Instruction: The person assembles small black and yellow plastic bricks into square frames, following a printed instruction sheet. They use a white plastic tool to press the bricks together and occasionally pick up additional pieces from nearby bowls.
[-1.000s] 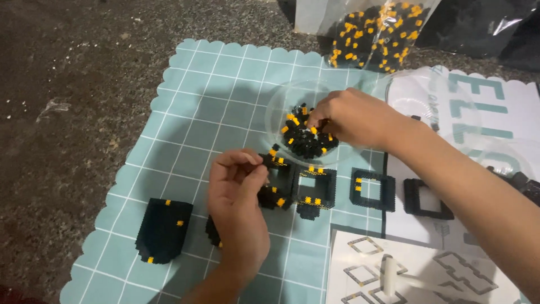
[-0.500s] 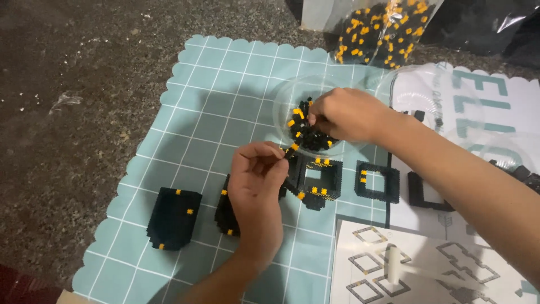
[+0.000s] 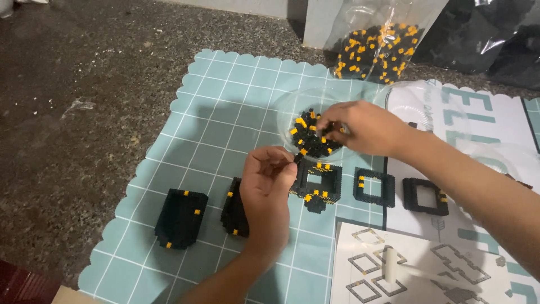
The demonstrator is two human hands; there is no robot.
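L hand: fingers pinched together, prob on a tiny brick, too small to tell; tips just beside the frame in work.
R hand: fingertips together in bowl, picking at loose bricks.
Done: 2 black blocks left of L fingers, 2 frames right of them.
Left: bowl and bag well stocked w/ bricks, so prob far from finished.
Ref: diagram sheet below R forearm.

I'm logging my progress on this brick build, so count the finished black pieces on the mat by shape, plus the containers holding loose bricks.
Solid black shield-shaped blocks: 2, one in full view, one partly behind the left hand
Open square black frames: 3
Clear bowl of loose bricks: 1
Clear bag of loose bricks: 1
Total: 7
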